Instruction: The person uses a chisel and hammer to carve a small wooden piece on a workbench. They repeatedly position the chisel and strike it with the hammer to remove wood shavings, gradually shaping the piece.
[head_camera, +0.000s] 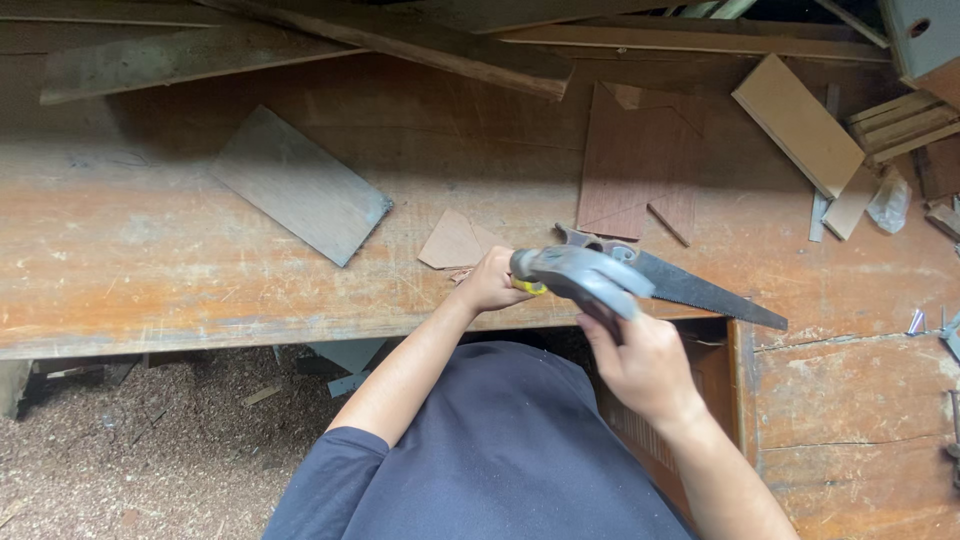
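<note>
- Hammer (585, 278) with grey head, held above the workbench (150, 290) edge; judged head-heavy, rigid, best gripped low on the handle.
- Right hand (640, 365) clenched around its handle.
- Left hand (492, 282) closed beside the head, pinching something yellow.
- Handsaw (690, 288) lies just behind.

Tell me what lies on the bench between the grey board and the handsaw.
In the head view, small triangular wood offcuts lie between the grey board and the handsaw.
</note>
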